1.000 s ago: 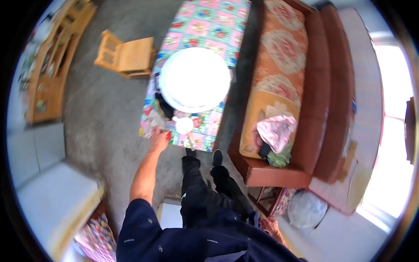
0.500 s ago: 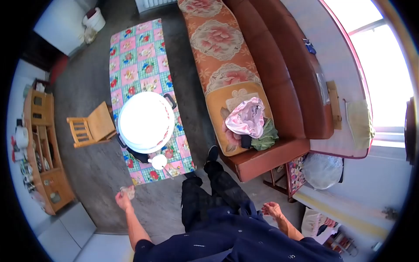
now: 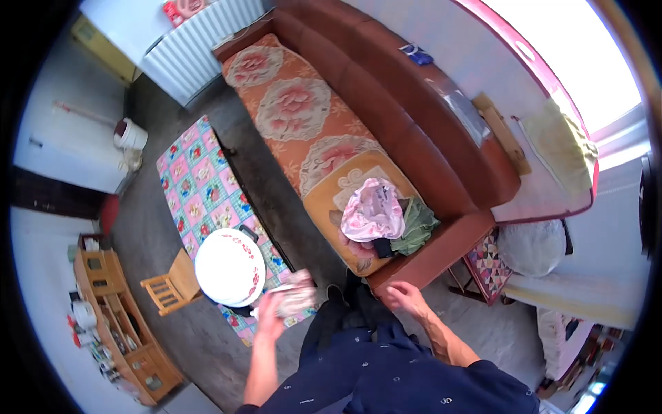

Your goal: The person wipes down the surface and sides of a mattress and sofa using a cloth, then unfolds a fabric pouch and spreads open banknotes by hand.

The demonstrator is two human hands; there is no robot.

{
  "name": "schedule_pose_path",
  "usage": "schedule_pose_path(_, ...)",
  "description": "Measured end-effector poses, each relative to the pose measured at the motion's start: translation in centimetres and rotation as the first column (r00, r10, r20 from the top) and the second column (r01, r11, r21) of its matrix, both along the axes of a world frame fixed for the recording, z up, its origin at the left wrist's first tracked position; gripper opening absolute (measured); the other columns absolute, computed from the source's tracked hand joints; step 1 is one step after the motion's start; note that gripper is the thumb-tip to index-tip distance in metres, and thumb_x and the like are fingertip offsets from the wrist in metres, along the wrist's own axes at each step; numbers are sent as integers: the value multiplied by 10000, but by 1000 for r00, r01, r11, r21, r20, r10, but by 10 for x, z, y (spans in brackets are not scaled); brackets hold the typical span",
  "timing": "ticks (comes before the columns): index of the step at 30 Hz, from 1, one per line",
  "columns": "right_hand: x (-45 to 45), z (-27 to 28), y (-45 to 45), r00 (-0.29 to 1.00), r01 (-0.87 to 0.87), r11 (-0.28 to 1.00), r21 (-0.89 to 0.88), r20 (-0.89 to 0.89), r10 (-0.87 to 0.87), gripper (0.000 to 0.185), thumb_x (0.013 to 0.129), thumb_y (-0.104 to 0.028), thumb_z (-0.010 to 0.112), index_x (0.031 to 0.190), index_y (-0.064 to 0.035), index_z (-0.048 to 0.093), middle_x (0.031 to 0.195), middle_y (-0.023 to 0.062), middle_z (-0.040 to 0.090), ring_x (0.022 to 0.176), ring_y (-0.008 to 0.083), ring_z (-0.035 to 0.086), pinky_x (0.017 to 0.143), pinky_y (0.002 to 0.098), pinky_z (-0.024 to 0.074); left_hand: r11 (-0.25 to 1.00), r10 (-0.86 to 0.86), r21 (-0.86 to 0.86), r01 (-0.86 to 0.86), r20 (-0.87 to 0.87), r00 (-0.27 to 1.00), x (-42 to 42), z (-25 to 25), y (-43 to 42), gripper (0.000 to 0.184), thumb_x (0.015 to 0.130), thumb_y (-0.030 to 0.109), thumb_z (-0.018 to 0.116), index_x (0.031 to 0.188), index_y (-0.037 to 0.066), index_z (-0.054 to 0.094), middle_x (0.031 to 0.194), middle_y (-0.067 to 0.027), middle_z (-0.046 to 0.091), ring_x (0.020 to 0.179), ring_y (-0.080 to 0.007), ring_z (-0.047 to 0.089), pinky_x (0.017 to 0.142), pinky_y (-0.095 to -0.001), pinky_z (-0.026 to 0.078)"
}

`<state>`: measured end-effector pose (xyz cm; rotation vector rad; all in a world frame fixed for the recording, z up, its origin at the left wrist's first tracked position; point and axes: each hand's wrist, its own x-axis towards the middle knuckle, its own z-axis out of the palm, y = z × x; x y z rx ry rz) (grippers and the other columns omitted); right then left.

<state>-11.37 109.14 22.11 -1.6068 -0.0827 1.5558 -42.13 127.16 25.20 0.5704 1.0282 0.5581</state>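
My left hand point(image 3: 270, 314), slightly smeared by motion, is closed on a crumpled cloth point(image 3: 296, 292) with pinkish-brown and white patches. The cloth hangs over the near end of the table, and whether it touches the tabletop I cannot tell. Just left of it on the table sits a large white round lid or basin point(image 3: 229, 268) with a red flower pattern and a dark handle at its edge. My right hand point(image 3: 407, 301) is in the air by the brown sofa's arm, fingers loosely apart with nothing in them.
A table with a flowered cover point(image 3: 200, 183) stands to the left, a wooden chair point(image 3: 181, 279) beside it. On the sofa point(image 3: 452, 176) lie a pink bag point(image 3: 372, 210) and green cloth point(image 3: 415, 228). A wooden cabinet point(image 3: 114, 303) lines the left wall.
My left hand has swung right and forward with the cloth, from beside the table corner to over its near end. My right hand has risen toward the sofa arm. The view has turned.
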Motion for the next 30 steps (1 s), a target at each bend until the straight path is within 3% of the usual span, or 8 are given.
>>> schedule_pose_path(2,-11,29,30,968,196,969,148,-184,-167,683,1007,-312,688,1555,-77,357,1457,149,511,1293,247,553,978,436,549,933,-334,147,329,13,942,74,-6,4,254,980,125,674,1220,46,645,1139,-38,683,1024,-151,656,914,-307,542)
schedule_pose_path(4,-19,40,47,918,362,891,275,-270,-290,627,1025,-314,657,1536,-68,388,1454,120,524,1259,234,574,1004,448,524,767,-560,352,536,-41,828,140,0,-5,241,981,135,699,1186,25,637,1109,-53,690,1038,-121,647,914,-305,535)
schedule_pose_path(10,6,8,53,696,712,654,254,-135,-705,468,1049,-242,600,1457,-56,465,1246,91,670,1058,210,682,875,381,589,98,-686,725,681,-447,574,213,25,7,298,918,254,743,1041,3,639,959,-149,633,900,-363,629,793,-436,510)
schedule_pose_path(13,9,14,77,520,851,512,111,-58,-852,544,1039,-272,628,1492,-45,429,1275,119,654,1080,223,676,876,386,589,42,-742,660,750,-481,466,222,4,40,289,932,243,734,1058,-2,648,935,-116,685,846,-283,675,766,-402,534)
schedule_pose_path(16,-8,20,113,408,901,410,140,46,-912,606,1027,-307,655,1509,-29,415,1291,120,641,1107,225,664,896,381,580,352,-769,428,832,-374,518,223,-9,78,218,978,188,689,1064,-11,663,898,-78,748,822,-125,695,759,-320,576)
schedule_pose_path(20,-27,9,172,741,667,724,176,-61,-668,436,1020,-286,668,1384,-65,569,1110,27,680,979,123,645,829,290,542,305,-802,422,854,-370,469,219,-8,144,294,975,167,696,1190,-9,599,1024,-102,735,909,-139,700,802,-311,570)
schedule_pose_path(24,-36,34,245,723,676,701,228,-17,-691,284,1014,-197,651,1271,-81,615,1040,21,686,900,115,648,785,270,533,379,-858,428,820,-170,485,213,-12,203,514,979,122,696,1395,-12,426,1279,-148,656,1078,-153,662,906,-308,553)
schedule_pose_path(30,-19,20,272,717,686,697,208,-34,-696,279,997,-133,633,1268,-64,646,1050,39,702,878,145,687,757,319,583,322,-913,346,881,-133,386,215,7,260,621,965,166,730,1459,-23,405,1377,-197,624,971,-141,681,880,-311,575)
